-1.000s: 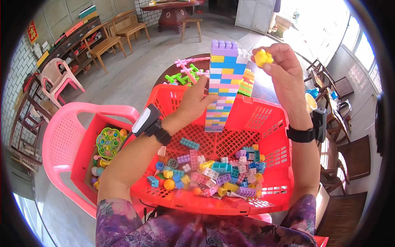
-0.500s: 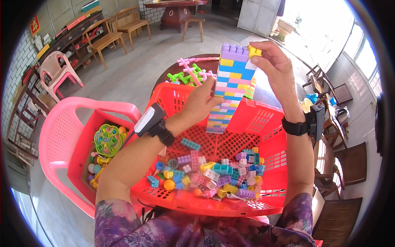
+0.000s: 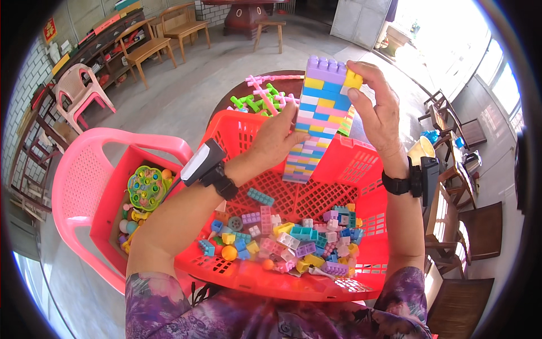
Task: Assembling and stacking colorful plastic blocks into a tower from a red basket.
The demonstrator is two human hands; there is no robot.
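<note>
A tall, narrow tower of toy building bricks [image 3: 317, 118] stands over the far part of the red basket, in rows of blue, yellow, pink and white, leaning slightly. My left hand [image 3: 270, 140] is closed on its left side, about mid-height. A purple brick [image 3: 325, 71] with round studs tops the tower. Beside it, at the top right corner, sits a yellow brick [image 3: 353, 79]; my right hand [image 3: 379, 110] has its fingers on top of this brick and the thumb lower against the tower's side. The tower's back is hidden.
Under my forearms is a red perforated basket [image 3: 282, 287] with many loose bricks [image 3: 305, 233] in its near half. A pink chair [image 3: 84, 169] at left bears a red box with a green toy [image 3: 148, 187]. Behind, a round table [image 3: 226, 101] carries pink and green tube pieces [image 3: 259, 101].
The yellow brick has gone from between my right fingertips, slightly raised, to sitting lower beside the purple brick. My right fingers have shifted over it. My left hand keeps its hold.
</note>
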